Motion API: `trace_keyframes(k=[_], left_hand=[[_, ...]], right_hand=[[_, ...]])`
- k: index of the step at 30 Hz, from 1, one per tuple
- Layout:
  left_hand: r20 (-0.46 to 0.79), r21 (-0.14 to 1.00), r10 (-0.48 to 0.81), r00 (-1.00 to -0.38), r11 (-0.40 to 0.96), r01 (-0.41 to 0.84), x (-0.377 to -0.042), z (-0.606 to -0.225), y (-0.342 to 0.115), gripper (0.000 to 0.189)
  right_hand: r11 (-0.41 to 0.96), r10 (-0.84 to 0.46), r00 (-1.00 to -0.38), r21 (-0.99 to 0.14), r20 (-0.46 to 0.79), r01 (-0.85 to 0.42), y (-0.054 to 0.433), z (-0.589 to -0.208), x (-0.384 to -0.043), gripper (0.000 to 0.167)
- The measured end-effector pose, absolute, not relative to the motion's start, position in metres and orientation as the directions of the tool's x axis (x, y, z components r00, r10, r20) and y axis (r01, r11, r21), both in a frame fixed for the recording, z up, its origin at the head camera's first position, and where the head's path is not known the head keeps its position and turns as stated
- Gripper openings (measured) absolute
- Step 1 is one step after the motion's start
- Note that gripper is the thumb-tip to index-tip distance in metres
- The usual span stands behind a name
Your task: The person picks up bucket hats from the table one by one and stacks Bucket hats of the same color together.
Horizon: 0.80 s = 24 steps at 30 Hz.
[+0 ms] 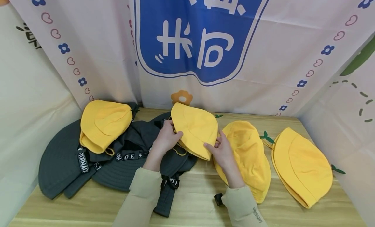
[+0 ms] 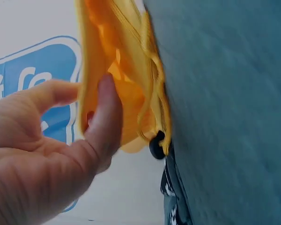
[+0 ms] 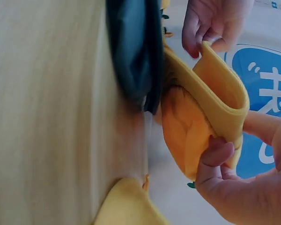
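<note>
A yellow bucket hat (image 1: 195,128) with a small green sprout on its crown is held between both hands, above dark wide-brimmed hats (image 1: 65,158). My left hand (image 1: 166,137) pinches its brim on the left side; in the left wrist view the thumb lies inside the brim, near a yellow cord with a black toggle (image 2: 156,145). On the opposite side my right hand (image 1: 223,153) grips the hat by its right edge. The right wrist view shows the hat's folded brim (image 3: 229,105) with thumb and fingers on either side of the fabric.
Another yellow hat (image 1: 104,123) lies on the dark hats at left. To the right, two more yellow hats (image 1: 249,158) rest on the wooden table (image 1: 199,194). A small black piece (image 1: 218,199) sits beside the right sleeve. A printed curtain (image 1: 111,58) hangs behind.
</note>
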State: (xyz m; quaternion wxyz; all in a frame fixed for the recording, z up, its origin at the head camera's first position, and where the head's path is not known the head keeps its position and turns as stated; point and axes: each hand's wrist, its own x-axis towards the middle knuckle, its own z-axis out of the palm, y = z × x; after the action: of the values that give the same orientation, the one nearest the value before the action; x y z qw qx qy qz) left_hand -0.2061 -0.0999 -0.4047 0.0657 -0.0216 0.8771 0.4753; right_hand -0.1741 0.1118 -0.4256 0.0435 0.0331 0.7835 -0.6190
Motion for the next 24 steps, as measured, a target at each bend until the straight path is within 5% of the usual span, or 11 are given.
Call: trace_keyframes(k=[9, 16, 20, 24], left_hand=[[-0.082, 0.996, 0.208, -0.975, -0.025, -0.089, -0.202, -0.398, -0.087, 0.053], [-0.045, 0.972, 0.232, -0.972, -0.215, -0.097, -0.198, -0.39, -0.082, 0.048], [-0.035, 0.947, 0.229, -0.973, -0.304, -0.106, -0.195, -0.385, -0.079, 0.052], [-0.022, 0.933, 0.24, -0.971, -0.345, -0.106, -0.19, -0.38, -0.075, 0.06]], right_hand=[[-0.141, -0.052, -0.996, -0.986, -0.078, 0.085, 0.114, -0.405, -0.167, 0.057], [-0.275, -0.106, -0.99, -0.954, -0.095, 0.121, 0.115, -0.398, -0.164, 0.033], [-0.359, -0.138, -0.985, -0.922, -0.102, 0.145, 0.115, -0.398, -0.163, 0.052], [-0.437, -0.168, -0.974, -0.874, -0.155, 0.214, 0.114, -0.401, -0.165, 0.046]])
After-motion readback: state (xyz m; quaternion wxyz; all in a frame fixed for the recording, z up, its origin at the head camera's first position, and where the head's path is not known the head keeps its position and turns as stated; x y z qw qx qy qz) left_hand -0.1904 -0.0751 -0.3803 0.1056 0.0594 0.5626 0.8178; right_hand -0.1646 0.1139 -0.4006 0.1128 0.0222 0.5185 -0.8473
